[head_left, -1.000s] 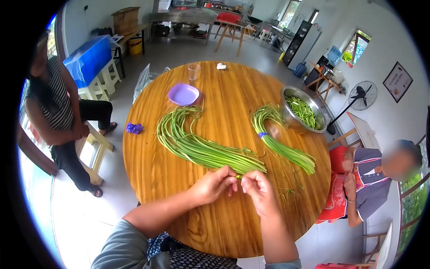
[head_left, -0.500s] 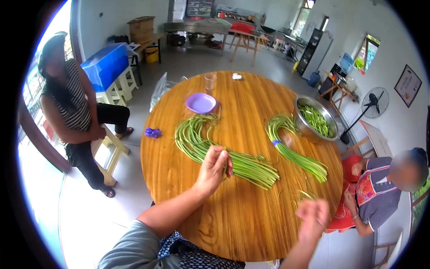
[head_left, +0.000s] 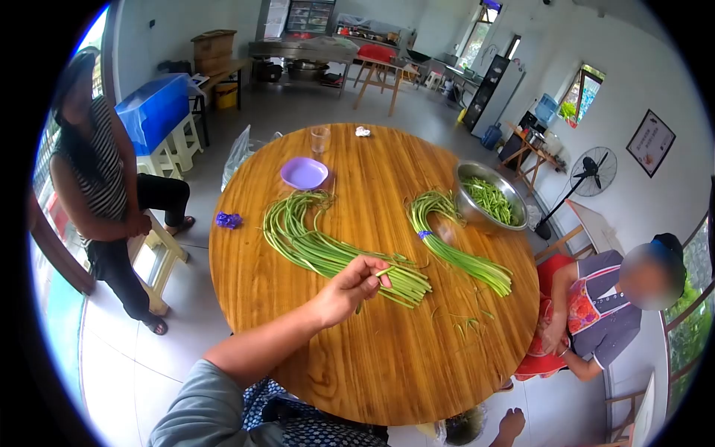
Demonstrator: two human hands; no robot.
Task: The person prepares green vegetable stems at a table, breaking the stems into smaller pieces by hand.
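Left hand (head_left: 347, 292) pinches slender green stem (head_left: 383, 273) above round wooden table (head_left: 357, 380) | right hand (head_left: 510, 425), five o'clock, grip unclear from here | light touch advisable

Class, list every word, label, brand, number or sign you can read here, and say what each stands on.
Readable text: none.
Framed sign on the right wall: dark marks, too small and blurred to read.
Pale sheet at the back: too small to tell.
Purple dish, metal bowl: no lettering visible.
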